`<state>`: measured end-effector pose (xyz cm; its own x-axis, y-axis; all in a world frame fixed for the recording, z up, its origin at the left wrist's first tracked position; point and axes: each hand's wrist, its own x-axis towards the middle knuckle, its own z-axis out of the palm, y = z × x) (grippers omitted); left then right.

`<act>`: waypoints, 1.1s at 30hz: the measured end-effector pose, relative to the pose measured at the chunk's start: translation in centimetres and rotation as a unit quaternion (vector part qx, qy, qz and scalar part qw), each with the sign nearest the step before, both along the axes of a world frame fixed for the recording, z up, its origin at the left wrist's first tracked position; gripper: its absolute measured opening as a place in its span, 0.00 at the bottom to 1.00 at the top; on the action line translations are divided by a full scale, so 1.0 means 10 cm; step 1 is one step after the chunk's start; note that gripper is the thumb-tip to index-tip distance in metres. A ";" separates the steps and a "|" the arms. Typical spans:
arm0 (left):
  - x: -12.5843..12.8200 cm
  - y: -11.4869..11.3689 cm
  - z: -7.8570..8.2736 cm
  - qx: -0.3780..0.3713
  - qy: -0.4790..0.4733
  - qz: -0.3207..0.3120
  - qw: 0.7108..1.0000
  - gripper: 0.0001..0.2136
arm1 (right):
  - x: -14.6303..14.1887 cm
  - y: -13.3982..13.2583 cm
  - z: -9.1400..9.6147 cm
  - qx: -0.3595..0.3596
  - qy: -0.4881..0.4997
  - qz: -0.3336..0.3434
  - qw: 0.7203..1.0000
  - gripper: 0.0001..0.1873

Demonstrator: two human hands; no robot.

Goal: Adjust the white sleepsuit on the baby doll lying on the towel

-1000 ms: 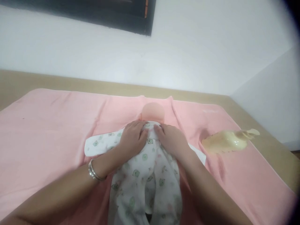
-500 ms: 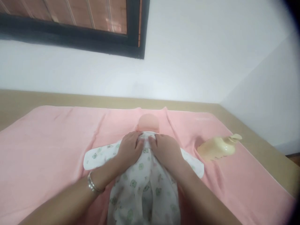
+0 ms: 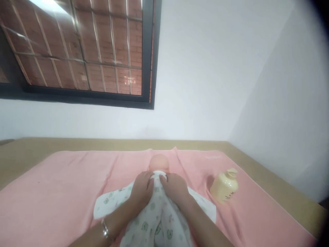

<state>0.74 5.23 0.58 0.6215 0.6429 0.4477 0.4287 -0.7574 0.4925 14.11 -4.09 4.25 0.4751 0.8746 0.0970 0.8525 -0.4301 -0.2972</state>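
Observation:
A white baby gown printed with small green animal faces lies over a doll, sleeves spread out to both sides. The doll's smooth bald head shows beyond the neckline; the rest of its body is hidden by the cloth. My left hand, with a silver bracelet on the wrist, grips the gown at the left of the neckline. At the right of the neckline, my right hand holds the cloth in the same way. Both thumbs press on the fabric near the middle, and folds run down from them. My other fingertips are partly hidden.
A pink blanket covers most of the tan surface. To the right on the blanket sits a pale yellow bottle. Behind stand a white wall and a dark-framed window.
The head view has tilted up, showing more window and wall. Both hands remain at the neckline, and the gown's front looks more drawn up into folds.

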 end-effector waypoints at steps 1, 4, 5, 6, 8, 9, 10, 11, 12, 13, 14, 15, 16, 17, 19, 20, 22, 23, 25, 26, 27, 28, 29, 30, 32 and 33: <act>-0.01 0.00 0.01 -0.015 0.004 0.010 1.000 0.14 | -0.03 -0.01 0.01 0.010 -0.011 -0.002 1.000 0.29; -0.03 0.00 0.03 -0.041 0.010 0.014 0.999 0.15 | -0.13 -0.04 0.05 0.049 -0.049 0.019 0.997 0.25; -0.04 -0.01 0.04 -0.043 0.009 0.007 0.999 0.16 | -0.15 -0.05 0.06 0.061 -0.059 0.026 0.996 0.23; -0.05 -0.02 0.04 -0.041 0.005 0.000 0.999 0.17 | -0.16 -0.05 0.06 0.069 -0.064 0.030 0.995 0.22; -0.05 -0.02 0.03 -0.029 -0.009 -0.007 1.000 0.17 | -0.12 -0.05 0.04 0.064 -0.057 0.021 0.996 0.21; -0.05 -0.02 0.01 -0.022 -0.020 -0.008 1.000 0.17 | -0.09 -0.05 0.03 0.052 -0.046 0.013 0.997 0.23; -0.04 -0.02 0.00 -0.018 -0.031 -0.010 0.999 0.16 | -0.05 -0.05 0.01 0.038 -0.032 0.008 0.999 0.26; -0.03 -0.02 0.00 -0.017 -0.040 -0.012 0.999 0.16 | -0.01 -0.05 0.01 0.022 -0.017 0.007 1.000 0.29; -0.03 -0.01 0.00 -0.021 -0.049 -0.014 0.998 0.15 | 0.01 -0.05 0.00 0.009 -0.003 0.009 1.000 0.31; -0.03 -0.01 0.00 -0.029 -0.056 -0.015 0.998 0.15 | 0.03 -0.05 0.00 0.001 0.006 0.011 1.000 0.33; -0.03 -0.01 0.01 -0.040 -0.058 -0.015 0.997 0.15 | 0.03 -0.06 0.01 -0.001 0.006 0.013 1.000 0.33; -0.04 -0.01 0.02 -0.052 -0.055 -0.012 0.997 0.15 | 0.01 -0.06 0.02 0.005 -0.004 0.017 1.000 0.33; -0.04 -0.01 0.04 -0.065 -0.048 -0.009 0.997 0.15 | -0.02 -0.06 0.03 0.017 -0.022 0.023 0.999 0.31; -0.06 -0.02 0.05 -0.076 -0.039 -0.008 0.996 0.16 | -0.05 -0.06 0.03 0.032 -0.041 0.030 0.998 0.29; -0.07 -0.02 0.07 -0.092 -0.021 -0.009 0.995 0.17 | -0.11 -0.06 0.04 0.060 -0.068 0.037 0.995 0.24; -0.08 -0.02 0.07 -0.093 -0.018 -0.012 0.995 0.18 | -0.11 -0.06 0.04 0.067 -0.068 0.034 0.995 0.23; -0.07 -0.03 0.06 -0.080 -0.025 -0.013 0.996 0.18 | -0.08 -0.05 0.03 0.053 -0.038 0.012 0.998 0.24; -0.07 -0.03 0.05 -0.069 -0.033 -0.013 0.997 0.18 | -0.04 -0.05 0.02 0.036 -0.009 0.002 0.999 0.27; -0.05 -0.03 0.03 -0.047 -0.054 -0.011 0.997 0.17 | 0.03 -0.05 0.02 0.001 0.050 -0.002 0.999 0.32; -0.05 -0.03 0.02 -0.040 -0.063 -0.011 0.997 0.17 | 0.05 -0.06 0.02 -0.010 0.065 -0.003 0.998 0.34; -0.05 -0.03 0.02 -0.039 -0.069 -0.010 0.997 0.16 | 0.05 -0.06 0.02 -0.010 0.060 -0.006 0.998 0.35; -0.05 -0.02 0.03 -0.042 -0.068 -0.010 0.997 0.16 | 0.04 -0.06 0.02 -0.002 0.039 -0.009 0.999 0.34; -0.05 -0.02 0.04 -0.049 -0.061 -0.011 0.997 0.16 | 0.01 -0.06 0.02 0.011 0.008 -0.009 1.000 0.32; -0.05 -0.01 0.05 -0.057 -0.051 -0.014 0.997 0.16 | -0.03 -0.06 0.03 0.028 -0.026 -0.006 0.999 0.30; -0.06 0.00 0.07 -0.068 -0.026 -0.022 0.997 0.17 | -0.09 -0.06 0.03 0.056 -0.069 0.006 0.996 0.26; -0.06 0.00 0.07 -0.070 -0.016 -0.024 0.997 0.18 | -0.09 -0.06 0.03 0.057 -0.068 0.011 0.996 0.25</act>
